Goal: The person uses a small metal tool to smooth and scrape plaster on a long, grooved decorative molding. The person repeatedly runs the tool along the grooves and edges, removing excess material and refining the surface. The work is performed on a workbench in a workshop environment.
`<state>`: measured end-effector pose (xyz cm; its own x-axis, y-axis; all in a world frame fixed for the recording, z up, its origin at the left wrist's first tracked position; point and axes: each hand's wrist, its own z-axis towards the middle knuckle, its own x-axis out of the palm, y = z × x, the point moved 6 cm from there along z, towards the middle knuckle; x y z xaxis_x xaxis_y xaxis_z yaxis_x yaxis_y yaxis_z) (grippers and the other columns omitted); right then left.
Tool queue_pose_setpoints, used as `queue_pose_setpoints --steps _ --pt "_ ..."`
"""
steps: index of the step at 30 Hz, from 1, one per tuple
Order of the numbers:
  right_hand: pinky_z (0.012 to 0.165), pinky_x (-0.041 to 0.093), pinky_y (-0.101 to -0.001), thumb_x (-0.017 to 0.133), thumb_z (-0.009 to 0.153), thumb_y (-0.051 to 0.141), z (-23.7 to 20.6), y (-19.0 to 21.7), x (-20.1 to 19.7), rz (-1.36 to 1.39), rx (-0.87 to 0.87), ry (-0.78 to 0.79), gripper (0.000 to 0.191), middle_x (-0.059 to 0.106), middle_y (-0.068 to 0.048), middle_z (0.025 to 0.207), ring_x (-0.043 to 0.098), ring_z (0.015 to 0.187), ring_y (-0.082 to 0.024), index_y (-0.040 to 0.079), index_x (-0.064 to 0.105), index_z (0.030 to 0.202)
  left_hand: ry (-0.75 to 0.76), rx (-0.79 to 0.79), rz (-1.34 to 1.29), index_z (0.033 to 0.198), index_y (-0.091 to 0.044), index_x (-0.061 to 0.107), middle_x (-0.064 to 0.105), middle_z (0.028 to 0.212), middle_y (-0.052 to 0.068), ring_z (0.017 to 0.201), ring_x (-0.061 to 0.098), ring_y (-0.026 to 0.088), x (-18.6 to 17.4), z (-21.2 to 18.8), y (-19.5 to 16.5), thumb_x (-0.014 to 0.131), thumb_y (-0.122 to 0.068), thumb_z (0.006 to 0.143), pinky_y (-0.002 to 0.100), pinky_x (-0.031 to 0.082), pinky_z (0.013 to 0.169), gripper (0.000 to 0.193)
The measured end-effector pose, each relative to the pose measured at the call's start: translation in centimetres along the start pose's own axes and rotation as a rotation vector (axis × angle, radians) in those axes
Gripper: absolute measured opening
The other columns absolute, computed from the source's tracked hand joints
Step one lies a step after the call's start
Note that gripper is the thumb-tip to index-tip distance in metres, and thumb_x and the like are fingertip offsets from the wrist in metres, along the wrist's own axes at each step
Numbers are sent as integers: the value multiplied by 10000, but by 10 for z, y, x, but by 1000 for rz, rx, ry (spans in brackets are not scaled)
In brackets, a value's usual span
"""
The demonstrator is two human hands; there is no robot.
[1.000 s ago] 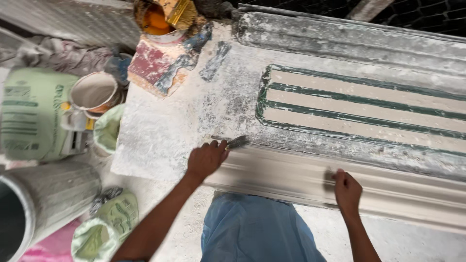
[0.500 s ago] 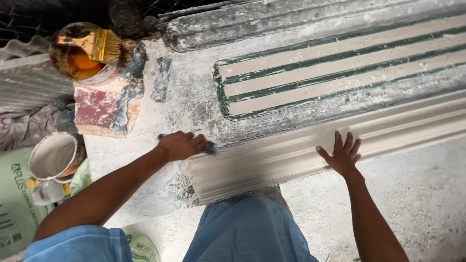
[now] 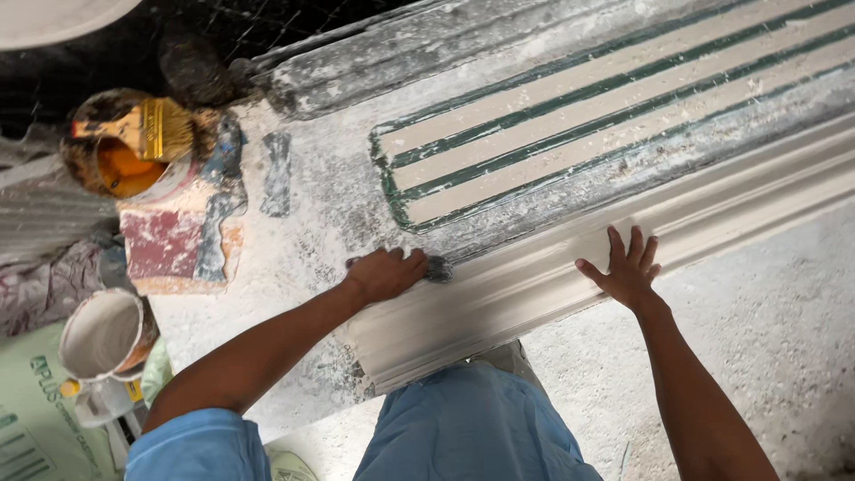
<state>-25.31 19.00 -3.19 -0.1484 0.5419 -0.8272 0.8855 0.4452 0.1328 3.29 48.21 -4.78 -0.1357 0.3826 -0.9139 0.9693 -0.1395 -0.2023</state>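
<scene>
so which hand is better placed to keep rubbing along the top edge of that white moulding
Left, probably. The left hand already grips a small dark pad pressed at the moulding's upper edge. The right hand lies flat and empty on the moulding, fingers spread, seemingly bracing it.

A round tin of orange liquid sits at the upper left of the frame, with a yellow-bristled paintbrush laid across its rim. Just below it lies a flat red and blue-grey patch of worn tile on the dusty white bench. At the lower left stands a white-coated cup, touching a pale green printed sack. A panel with cream and dark green stripes fills the upper right.
</scene>
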Motion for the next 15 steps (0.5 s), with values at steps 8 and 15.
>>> queue_pose_setpoints --steps 8,15 --pt "1121 52 -821 458 657 947 1 -5 -6 -28 1 15 1244 -196 -132 1710 -302 1516 -432 316 33 1640 -110 -146 -362 1255 2 498 702 952 307 905 729 467 -63 161 -40 457 -197 1074 538 613 722 272" --pt "1097 4 -832 486 706 911 0 -13 -2 43 -40 -35 1195 -166 -166 1703 -279 1514 -460 288 74 1639 250 -240 -411 1458 -51 344 654 1095 289 910 705 433 -32 109 -14 415 -304 1080 540 614 670 460"
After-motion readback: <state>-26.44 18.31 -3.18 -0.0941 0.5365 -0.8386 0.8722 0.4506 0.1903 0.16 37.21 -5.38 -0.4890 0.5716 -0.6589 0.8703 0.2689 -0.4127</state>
